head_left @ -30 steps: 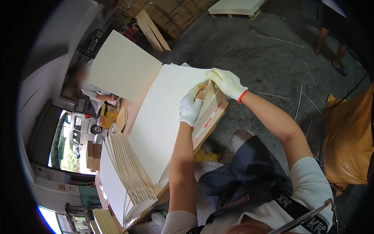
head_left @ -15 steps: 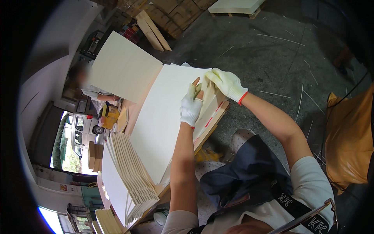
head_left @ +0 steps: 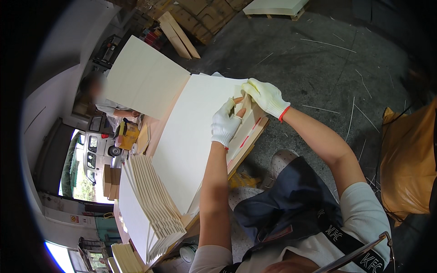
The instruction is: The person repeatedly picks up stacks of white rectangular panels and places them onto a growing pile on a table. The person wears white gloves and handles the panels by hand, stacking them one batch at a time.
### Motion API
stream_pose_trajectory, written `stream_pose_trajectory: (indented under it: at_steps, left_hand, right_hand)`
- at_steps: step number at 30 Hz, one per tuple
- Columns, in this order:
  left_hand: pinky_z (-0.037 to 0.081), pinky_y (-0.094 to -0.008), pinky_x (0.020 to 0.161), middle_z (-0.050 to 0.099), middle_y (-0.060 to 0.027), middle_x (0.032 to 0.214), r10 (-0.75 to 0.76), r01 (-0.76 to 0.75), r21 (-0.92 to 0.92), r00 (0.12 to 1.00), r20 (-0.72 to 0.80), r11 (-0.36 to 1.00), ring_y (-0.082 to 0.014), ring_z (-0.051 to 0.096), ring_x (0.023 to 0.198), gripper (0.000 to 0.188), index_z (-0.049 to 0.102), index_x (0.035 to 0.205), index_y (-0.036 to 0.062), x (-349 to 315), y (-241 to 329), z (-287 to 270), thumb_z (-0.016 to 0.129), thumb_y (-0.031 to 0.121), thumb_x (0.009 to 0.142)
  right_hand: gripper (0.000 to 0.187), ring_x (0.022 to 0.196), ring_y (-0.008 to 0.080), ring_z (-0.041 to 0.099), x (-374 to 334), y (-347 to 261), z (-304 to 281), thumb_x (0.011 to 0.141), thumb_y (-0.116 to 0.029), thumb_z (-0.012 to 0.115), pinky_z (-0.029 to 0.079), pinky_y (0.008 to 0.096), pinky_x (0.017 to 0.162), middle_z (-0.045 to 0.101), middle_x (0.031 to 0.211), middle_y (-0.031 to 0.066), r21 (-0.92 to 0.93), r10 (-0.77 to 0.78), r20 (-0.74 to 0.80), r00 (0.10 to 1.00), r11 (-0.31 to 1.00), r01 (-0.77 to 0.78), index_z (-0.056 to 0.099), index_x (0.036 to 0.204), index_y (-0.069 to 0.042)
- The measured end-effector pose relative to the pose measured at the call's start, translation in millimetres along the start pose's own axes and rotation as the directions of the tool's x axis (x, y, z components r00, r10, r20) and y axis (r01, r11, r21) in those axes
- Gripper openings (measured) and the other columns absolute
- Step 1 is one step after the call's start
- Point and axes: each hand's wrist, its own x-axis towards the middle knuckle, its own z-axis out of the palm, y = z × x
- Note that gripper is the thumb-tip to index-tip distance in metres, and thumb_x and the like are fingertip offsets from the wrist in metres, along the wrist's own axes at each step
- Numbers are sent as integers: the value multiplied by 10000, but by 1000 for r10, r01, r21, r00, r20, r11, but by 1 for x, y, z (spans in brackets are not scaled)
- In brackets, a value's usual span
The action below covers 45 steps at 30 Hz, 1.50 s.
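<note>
On a wide stack of large white sheets [head_left: 195, 109], both my hands work at the near right edge. My right hand [head_left: 265, 95], in a whitish glove with a red cuff, has its fingers closed over the lifted edge of the cream sheets [head_left: 247, 101]. Beside it, my left hand [head_left: 224, 123] wears a white glove with bare thumb and index tips. These tips are apart and touch the raised sheet edges. Red marks [head_left: 250, 132] run along the side of the stack. Whether the sheets are paper or thin board I cannot tell.
A fanned pile of folded cream sheets [head_left: 157, 204] lies to the left. Another person [head_left: 107, 102] stands across the table, behind a large raised panel [head_left: 145, 77]. A brown-orange sack [head_left: 407, 159] stands at right. Thin strips [head_left: 327, 45] litter the dark floor.
My left hand's thumb and index finger have moved right, up to the lifted sheet edges. My right hand stays almost in place on them.
</note>
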Motion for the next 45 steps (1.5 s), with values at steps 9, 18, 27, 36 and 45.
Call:
stream_pose_trajectory:
  at_steps: [9,18,27,36,45]
  left_hand:
    - [515,-387,991,681,-198,1264,-16,20,47,996,-84,999,-357,660,1167,316,683,1298,219,-5,9,-3,597,248,995]
    - [531,-367,956,703,-169,1197,-98,91,174,995,34,981,-325,680,1088,368,702,1248,214,-4,24,-3,760,263,888]
    - [490,-279,873,680,-68,991,79,-79,-19,997,-26,997,-145,593,903,413,675,1323,126,-1,-6,-2,720,134,913]
    - [516,-351,933,699,-165,1112,53,-47,113,997,-52,992,-290,671,1032,337,676,1294,170,-4,0,-3,655,170,958]
    - [536,-353,893,705,-131,1099,34,-31,197,999,-14,980,-277,677,997,387,694,1251,190,-4,9,1,775,233,875]
  right_hand:
    - [434,893,392,668,-3,-7,-3,1054,-491,418,491,476,780,696,926,189,-10,36,4,999,999,-36,608,1080,-102]
    - [457,887,393,661,-1,-1,-1,1053,-506,408,486,477,776,690,918,186,-15,49,-1,999,999,-49,598,1058,-91]
    - [497,898,372,680,-3,-11,-3,1030,-551,432,494,464,799,704,926,182,68,56,1,998,996,-56,604,1059,-86]
    - [404,841,372,675,-3,-2,4,1026,-478,497,491,474,739,692,867,167,31,29,-56,998,999,-27,595,1010,-87]
    - [377,820,373,671,-2,3,7,1023,-460,509,492,476,727,685,843,161,35,18,-93,996,999,-15,594,1000,-94]
